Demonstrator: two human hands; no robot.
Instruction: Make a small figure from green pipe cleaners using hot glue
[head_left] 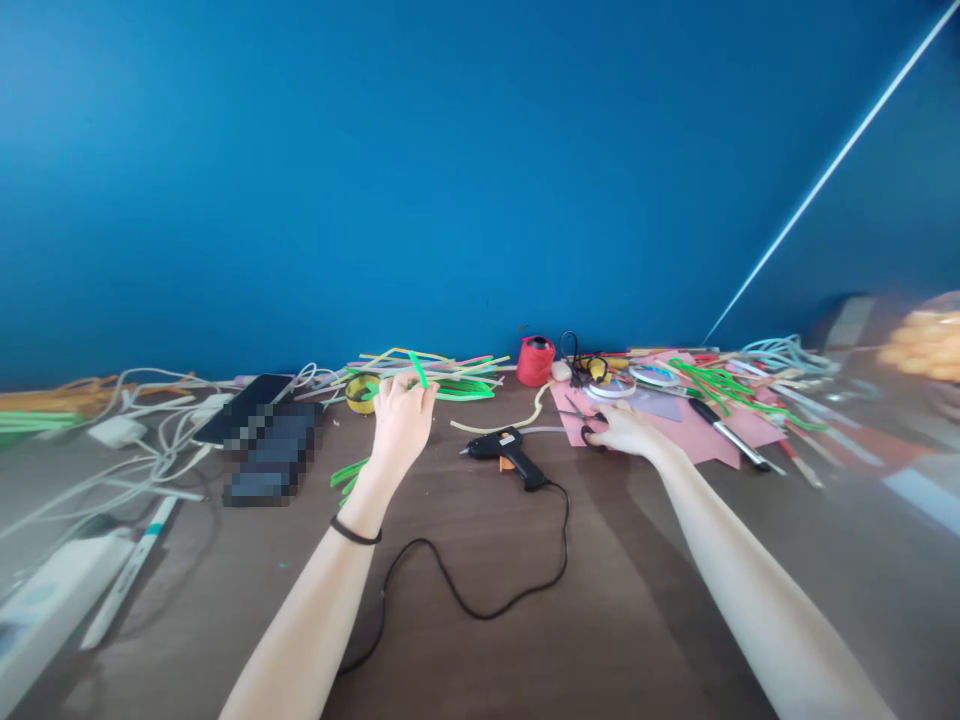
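My left hand (403,412) is closed, with a bright green pipe cleaner (418,370) sticking up from its fingers. Behind it lies a bunch of green pipe cleaners (466,388), and short green pieces (346,474) show beside the left wrist. My right hand (624,430) has its fingers on the dark handles of a pair of scissors (579,412), whose blades point away to the left over pink paper (697,442). Between the hands, a black hot glue gun (510,450) rests on its side, nozzle to the left. A pale yellow pipe cleaner (510,424) curves behind it.
The glue gun's black cord (480,612) loops toward me. Leftward are phones (251,410), tangled white cables (161,450), a white marker (131,570) and a power strip (64,600). Red yarn (535,362) stands by the blue wall (450,180); a black-and-silver cutter (727,435) lies right.
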